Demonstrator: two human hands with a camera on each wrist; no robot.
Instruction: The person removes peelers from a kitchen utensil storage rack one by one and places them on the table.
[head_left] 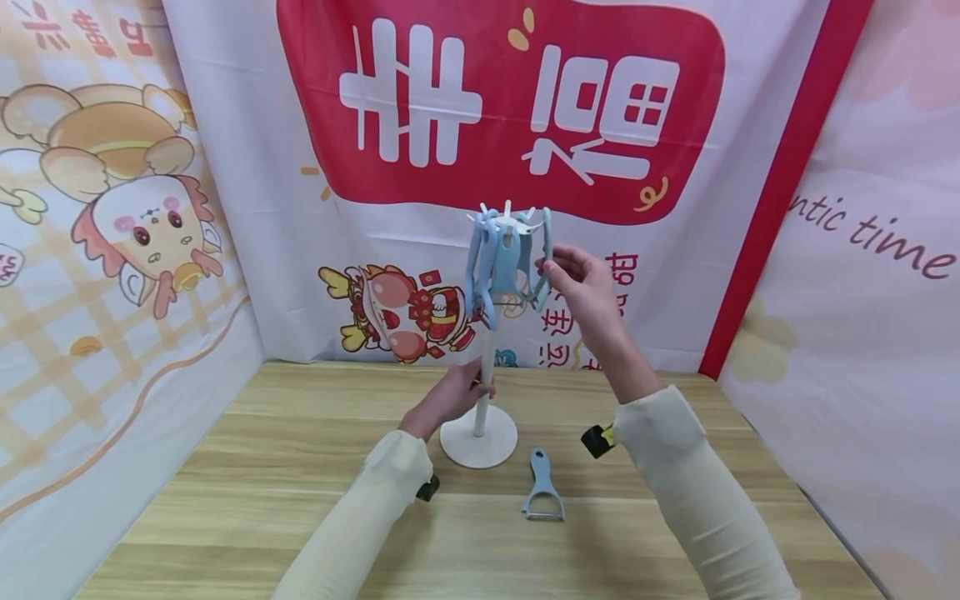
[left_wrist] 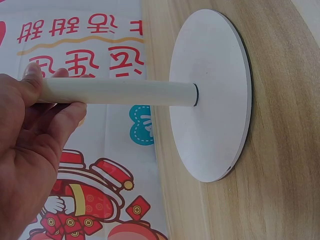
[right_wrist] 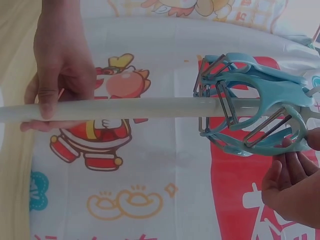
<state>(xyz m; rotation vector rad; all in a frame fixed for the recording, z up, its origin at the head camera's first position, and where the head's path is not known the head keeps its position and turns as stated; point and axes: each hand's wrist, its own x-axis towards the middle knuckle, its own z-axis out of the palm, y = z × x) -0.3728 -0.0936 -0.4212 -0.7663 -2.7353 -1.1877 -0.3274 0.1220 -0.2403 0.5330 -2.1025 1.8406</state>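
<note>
A white stand has a round base (head_left: pixel 459 452), an upright pole (head_left: pixel 487 354) and a ring of hooks (head_left: pixel 507 221) on top. Several light-blue peelers (head_left: pixel 487 258) hang from the hooks, handles up and blades down. My left hand (head_left: pixel 452 393) grips the lower pole; the left wrist view shows its thumb and fingers (left_wrist: pixel 67 120) around it. At the rack's right side, my right hand (head_left: pixel 588 287) pinches a light-blue peeler (head_left: pixel 548 242) by its edge. In the right wrist view that peeler (right_wrist: pixel 292 146) lies between thumb and fingers. Another light-blue peeler (head_left: pixel 541 473) lies on the table.
The stand rests on a wood-grain table (head_left: pixel 285 492). A printed cloth backdrop (head_left: pixel 405 225) with red and white lettering hangs behind it. Printed cloth walls (head_left: pixel 840 350) close in both sides. Small black devices (head_left: pixel 597 442) sit at both wrists.
</note>
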